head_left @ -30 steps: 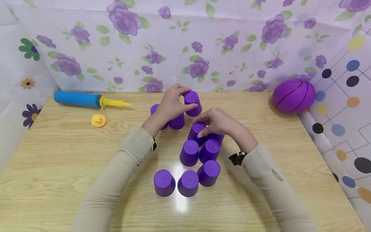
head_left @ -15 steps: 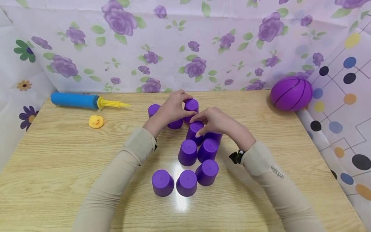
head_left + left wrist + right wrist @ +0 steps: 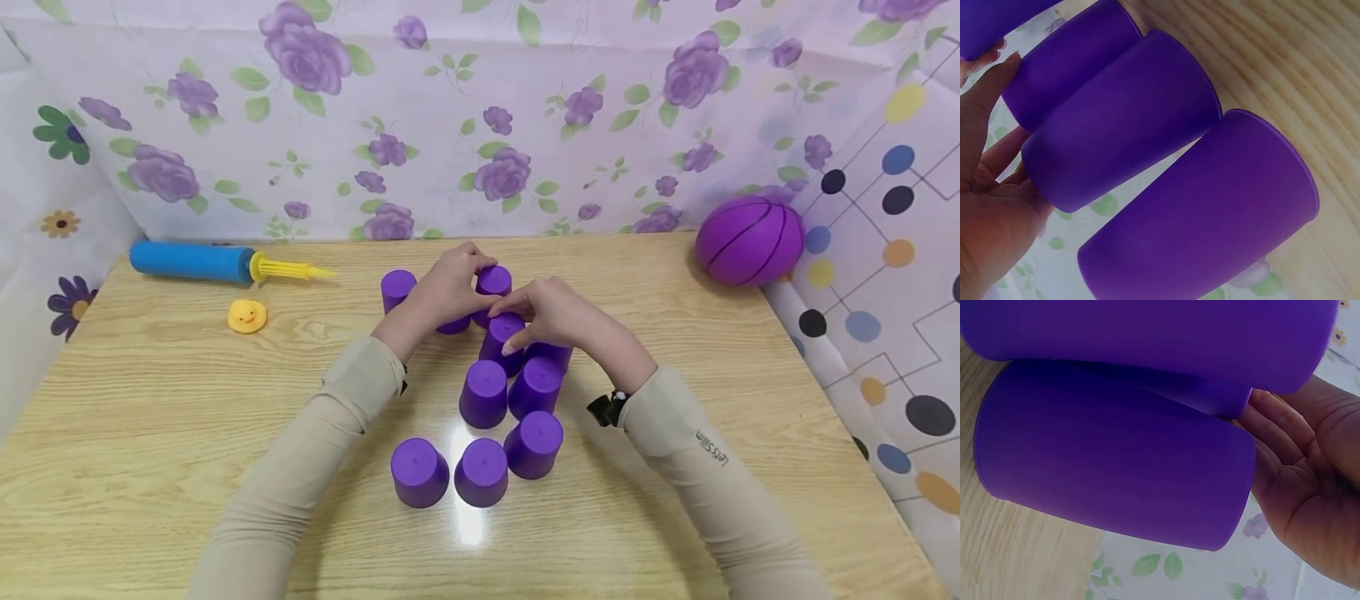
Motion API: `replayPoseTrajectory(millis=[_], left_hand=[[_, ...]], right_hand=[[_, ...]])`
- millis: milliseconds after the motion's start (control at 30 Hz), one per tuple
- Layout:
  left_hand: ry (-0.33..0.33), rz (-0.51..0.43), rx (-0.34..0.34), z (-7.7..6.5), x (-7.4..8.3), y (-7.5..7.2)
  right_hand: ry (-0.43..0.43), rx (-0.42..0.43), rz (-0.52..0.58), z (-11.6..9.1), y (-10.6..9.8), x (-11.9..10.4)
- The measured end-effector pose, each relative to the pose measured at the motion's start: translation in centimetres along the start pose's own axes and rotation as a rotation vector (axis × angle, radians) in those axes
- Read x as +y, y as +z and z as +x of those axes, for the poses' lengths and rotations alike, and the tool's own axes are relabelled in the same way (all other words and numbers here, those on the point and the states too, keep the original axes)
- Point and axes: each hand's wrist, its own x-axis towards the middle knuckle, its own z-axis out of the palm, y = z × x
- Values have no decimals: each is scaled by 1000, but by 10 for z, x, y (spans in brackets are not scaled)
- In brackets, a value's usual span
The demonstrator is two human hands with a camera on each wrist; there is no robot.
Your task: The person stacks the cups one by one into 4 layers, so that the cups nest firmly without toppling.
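In the head view my left hand (image 3: 448, 290) pinches an upside-down purple cup (image 3: 495, 280) by its upper part, at the back of a group of like cups. Left of it stand another cup (image 3: 397, 286) and one largely hidden under that hand. My right hand (image 3: 557, 313) holds a nearer purple cup (image 3: 501, 342) between thumb and fingers; a further cup (image 3: 551, 357) is partly covered below it. The left wrist view has the left thumb against a cup (image 3: 1072, 65), with others alongside. In the right wrist view, a cup (image 3: 1110, 456) is beside the right palm.
Several upside-down cups (image 3: 483, 393) stand nearer the front, in a bent line. A yellow rubber duck (image 3: 247, 316) and a blue pump (image 3: 191, 262) with a yellow nozzle lie at the left. A purple ball (image 3: 750, 240) rests in the back right corner of the wooden table (image 3: 150, 433).
My left hand has lowered its cup at the back, close behind the cup in my right hand. The right hand has kept its hold in nearly the same place.
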Motion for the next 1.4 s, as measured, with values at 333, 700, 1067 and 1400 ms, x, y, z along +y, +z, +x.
replayPoseTrajectory(millis=[333, 700, 1067, 1400], left_hand=[[2, 207, -34, 0, 5, 0], [46, 207, 72, -23, 7, -4], [367, -91, 434, -75, 30, -9], [161, -252, 223, -110, 34, 4]], right_hand=[[-40, 19, -33, -3, 0, -1], [-145, 22, -132, -7, 8, -1], [-274, 78, -221, -12, 12, -7], [-268, 84, -291, -11, 12, -4]])
